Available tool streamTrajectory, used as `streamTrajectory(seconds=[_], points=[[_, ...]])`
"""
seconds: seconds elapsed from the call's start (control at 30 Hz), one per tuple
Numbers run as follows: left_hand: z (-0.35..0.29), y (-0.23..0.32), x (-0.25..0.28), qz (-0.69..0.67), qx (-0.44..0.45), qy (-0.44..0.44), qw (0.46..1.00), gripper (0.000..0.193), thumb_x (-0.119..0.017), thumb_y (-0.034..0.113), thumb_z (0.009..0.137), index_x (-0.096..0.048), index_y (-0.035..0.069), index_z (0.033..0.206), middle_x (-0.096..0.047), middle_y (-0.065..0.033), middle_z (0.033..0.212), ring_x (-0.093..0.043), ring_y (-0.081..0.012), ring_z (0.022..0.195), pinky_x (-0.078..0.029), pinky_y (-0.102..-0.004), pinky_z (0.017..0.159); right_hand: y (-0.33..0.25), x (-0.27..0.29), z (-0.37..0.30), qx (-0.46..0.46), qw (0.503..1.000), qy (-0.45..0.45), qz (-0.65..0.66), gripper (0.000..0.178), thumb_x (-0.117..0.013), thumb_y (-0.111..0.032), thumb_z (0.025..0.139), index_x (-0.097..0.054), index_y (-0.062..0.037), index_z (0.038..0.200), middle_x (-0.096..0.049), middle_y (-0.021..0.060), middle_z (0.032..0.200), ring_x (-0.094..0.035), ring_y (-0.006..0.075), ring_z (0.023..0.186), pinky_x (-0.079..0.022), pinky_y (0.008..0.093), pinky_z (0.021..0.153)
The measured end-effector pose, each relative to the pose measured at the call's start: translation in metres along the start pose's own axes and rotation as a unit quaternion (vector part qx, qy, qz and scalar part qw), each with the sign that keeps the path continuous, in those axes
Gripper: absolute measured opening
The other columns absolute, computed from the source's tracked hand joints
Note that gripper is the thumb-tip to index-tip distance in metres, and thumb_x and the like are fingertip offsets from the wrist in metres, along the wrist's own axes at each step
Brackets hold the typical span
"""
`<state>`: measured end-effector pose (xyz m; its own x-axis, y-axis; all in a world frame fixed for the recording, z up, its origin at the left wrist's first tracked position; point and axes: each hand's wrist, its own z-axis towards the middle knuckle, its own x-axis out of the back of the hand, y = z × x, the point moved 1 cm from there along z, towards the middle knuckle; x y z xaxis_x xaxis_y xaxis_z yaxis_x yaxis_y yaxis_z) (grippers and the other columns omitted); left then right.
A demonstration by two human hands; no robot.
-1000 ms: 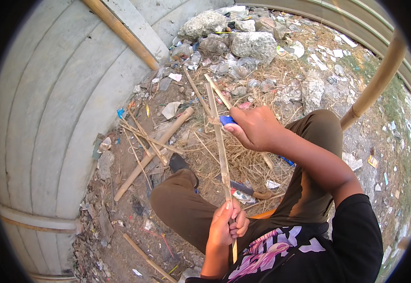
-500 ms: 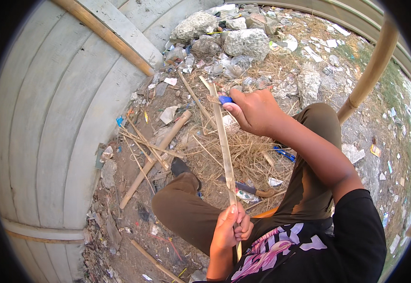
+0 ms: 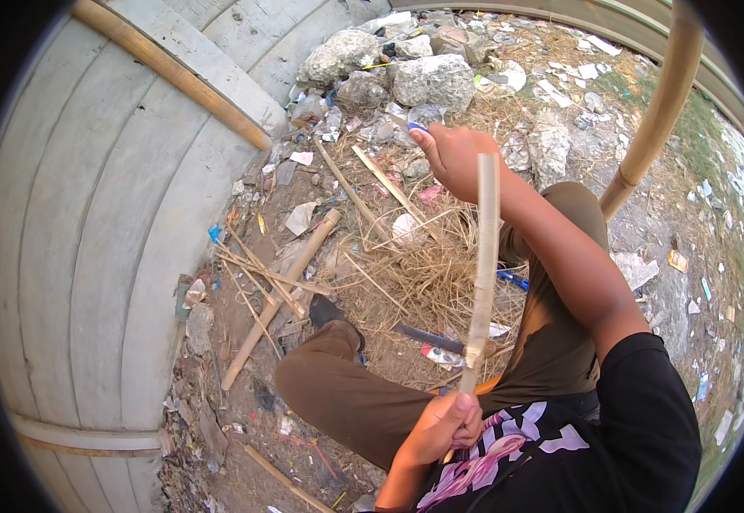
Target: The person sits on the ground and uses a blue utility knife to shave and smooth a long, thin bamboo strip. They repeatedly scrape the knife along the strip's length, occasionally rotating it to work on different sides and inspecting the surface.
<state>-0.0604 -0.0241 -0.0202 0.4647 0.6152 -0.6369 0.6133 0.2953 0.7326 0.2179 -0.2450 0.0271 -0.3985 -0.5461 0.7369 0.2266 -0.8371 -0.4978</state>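
Note:
My left hand (image 3: 442, 425) is wrapped round the lower end of a long, pale bamboo strip (image 3: 485, 256), close to my lap. The strip stands up from this fist, tilted slightly right, and its upper end passes in front of my right forearm. Farther out, my right hand (image 3: 466, 162) is closed on a small knife (image 3: 417, 126) with a blue handle, its thin blade pointing away to the left. Blade and strip are apart. A pile of dry shavings (image 3: 432, 269) lies between my legs, with a dark-bladed tool (image 3: 427, 337) beside it, partly hidden by the strip.
On the left rises a grey panel wall (image 3: 90, 231). A bamboo pole (image 3: 658, 111) slants at the right. Bamboo pieces (image 3: 282, 299) and a split strip (image 3: 389, 184) lie on the littered ground. Large rocks (image 3: 432, 83) sit at the back, and a blue object (image 3: 513, 279) near my right knee.
The bamboo strip has swung right, from beside the blade to across my right forearm. My right hand with the knife has moved up and slightly left, off the strip.

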Motion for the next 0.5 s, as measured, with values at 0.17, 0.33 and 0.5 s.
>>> streamTrajectory(seconds=[0.17, 0.33, 0.5], points=[[0.01, 0.01, 0.012, 0.022, -0.024, 0.141, 0.989, 0.036, -0.037, 0.035, 0.11, -0.049, 0.003, 0.1, -0.032, 0.0029, 0.062, -0.033, -0.0068, 0.05, -0.028, -0.0221, 0.043, -0.003, 0.009, -0.016, -0.067, 0.989, 0.015, 0.131, 0.064, -0.026, -0.052, 0.107, -0.059, -0.0023, 0.086, -0.064, 0.0191, 0.066, -0.065, 0.0419, 0.068, -0.05, 0.0526, 0.066], [0.011, 0.024, 0.025, 0.098, -0.079, 0.254, 0.959, 0.042, -0.039, 0.036, 0.11, -0.048, 0.002, 0.132, -0.035, 0.004, 0.071, -0.034, -0.0041, 0.058, -0.032, -0.0193, 0.05, -0.015, 0.001, -0.032, -0.043, 0.986, -0.07, 0.144, 0.062, -0.029, -0.051, 0.106, -0.062, -0.0019, 0.086, -0.063, 0.02, 0.068, -0.063, 0.0446, 0.068, -0.05, 0.0535, 0.068], [0.009, 0.024, 0.034, 0.118, -0.068, 0.318, 0.938, 0.054, -0.038, 0.039, 0.11, -0.034, 0.009, 0.154, -0.034, 0.0057, 0.074, -0.033, -0.0027, 0.06, -0.029, -0.0172, 0.052, -0.058, -0.016, -0.081, 0.149, 0.963, -0.215, 0.059, 0.053, -0.038, -0.05, 0.105, -0.061, -0.0041, 0.09, -0.061, 0.0177, 0.06, -0.064, 0.0408, 0.059, -0.05, 0.0524, 0.059]])
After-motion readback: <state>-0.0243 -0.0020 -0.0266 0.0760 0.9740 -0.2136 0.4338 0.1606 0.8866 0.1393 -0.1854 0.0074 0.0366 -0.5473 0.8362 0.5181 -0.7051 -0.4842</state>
